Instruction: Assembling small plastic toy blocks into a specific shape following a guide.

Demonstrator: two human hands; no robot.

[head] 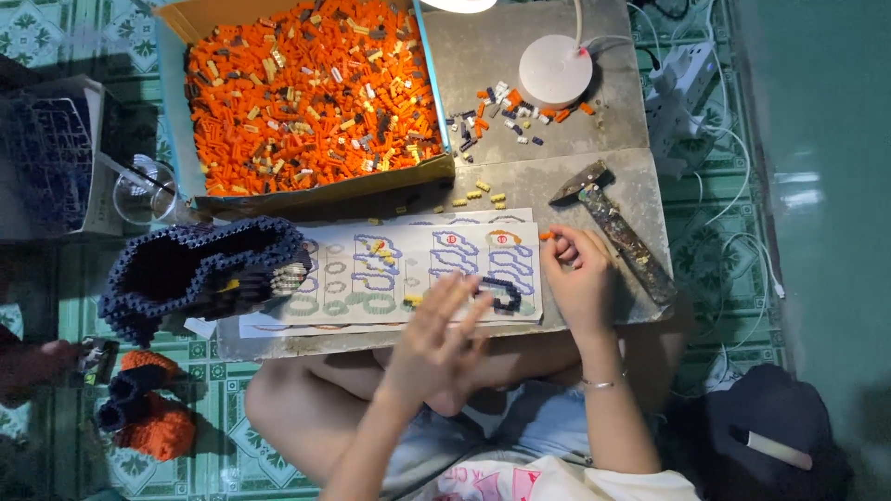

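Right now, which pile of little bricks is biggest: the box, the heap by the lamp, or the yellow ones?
The orange-filled cardboard box; the lamp-side heap and yellow bricks are only scatterings.

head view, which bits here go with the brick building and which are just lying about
In use:
- box of orange bricks
- instruction sheet
- dark blue brick model
- small orange brick, pinched in the right hand
- left hand, fingers spread over the sheet
- loose bricks by the lamp base

Lying about:
- hammer
- plastic cup
- power strip
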